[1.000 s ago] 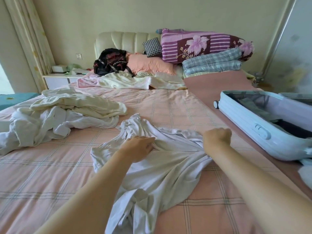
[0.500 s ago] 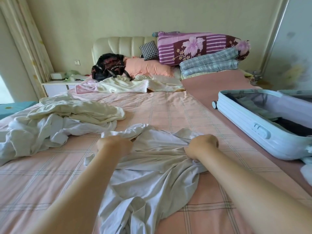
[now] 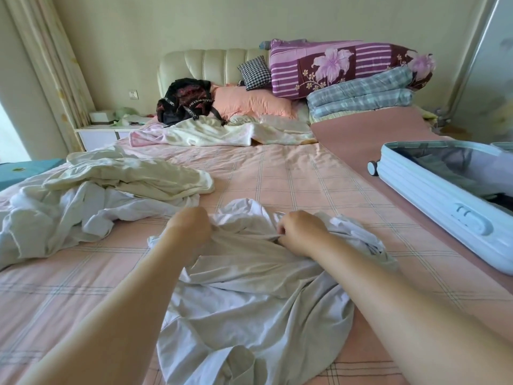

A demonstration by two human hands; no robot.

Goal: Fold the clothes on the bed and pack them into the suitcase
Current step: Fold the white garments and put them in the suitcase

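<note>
Pink checked bed (image 3: 291, 184), white garment (image 3: 249, 295) — left hand (image 3: 188, 229), right hand (image 3: 301, 232); both grips pinching it

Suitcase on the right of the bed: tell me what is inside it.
The open suitcase holds greyish folded fabric toward the back and a dark item nearer the front. Its near wall hides the bottom, and the frame edge cuts off the rest.

We note a plain cream wall (image 3: 194, 23) behind a padded cream headboard (image 3: 211, 65). Left: patterned curtain (image 3: 52, 65) hanging full height, daylight at its edge. White nightstand (image 3: 102, 136) below; socket (image 3: 133, 94) on the wall above it. Right: pale glossy panel (image 3: 488, 79).
</note>
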